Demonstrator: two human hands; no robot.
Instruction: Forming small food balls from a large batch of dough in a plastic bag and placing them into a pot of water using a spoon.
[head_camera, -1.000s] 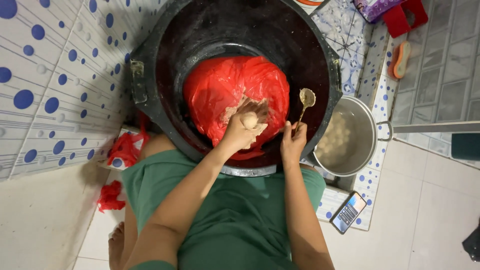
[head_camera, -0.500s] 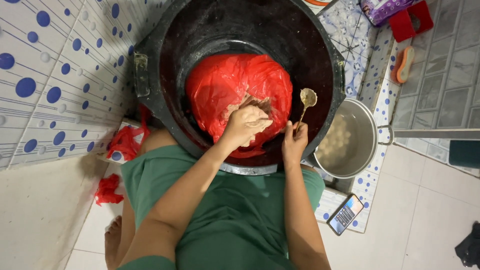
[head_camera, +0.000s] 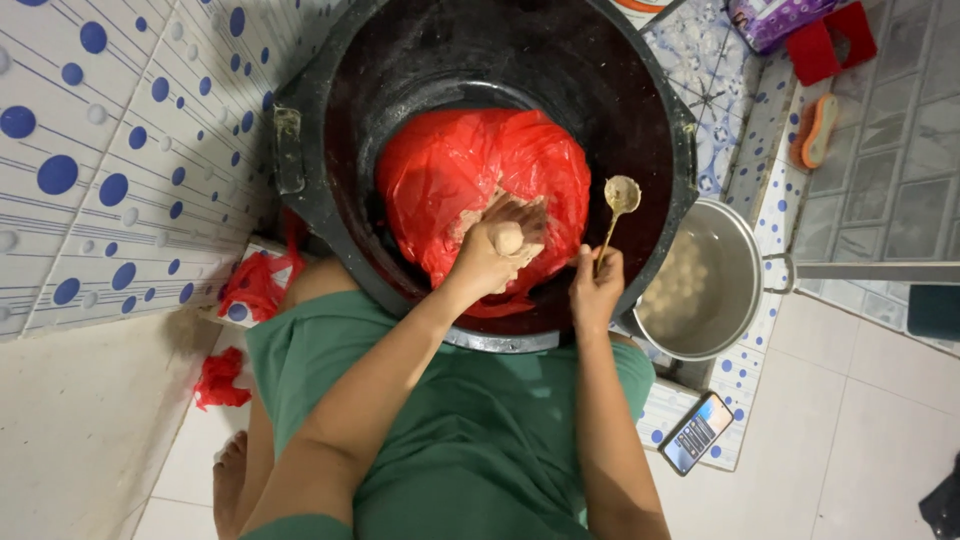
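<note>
A big black basin (head_camera: 330, 110) holds a red plastic bag (head_camera: 450, 170) filled with pale paste. My left hand (head_camera: 492, 250) is closed in the paste at the bag's mouth, and a round pale ball is squeezed out at the top of the fist. My right hand (head_camera: 597, 285) grips the handle of a small spoon (head_camera: 620, 195), whose paste-smeared bowl points up over the basin's right side. To the right stands a steel pot (head_camera: 735, 240) of water with pale balls lying in it.
A phone (head_camera: 697, 432) lies on the tiled ledge by my right knee. Red bag scraps (head_camera: 255, 285) lie on the left, by the dotted tile wall (head_camera: 100, 180). An orange brush (head_camera: 815, 130) and a red box (head_camera: 830, 45) sit at the top right.
My left hand has squeezed tighter and a rounded ball of paste now shows on top of the fist. The spoon hand has stayed almost in place.
</note>
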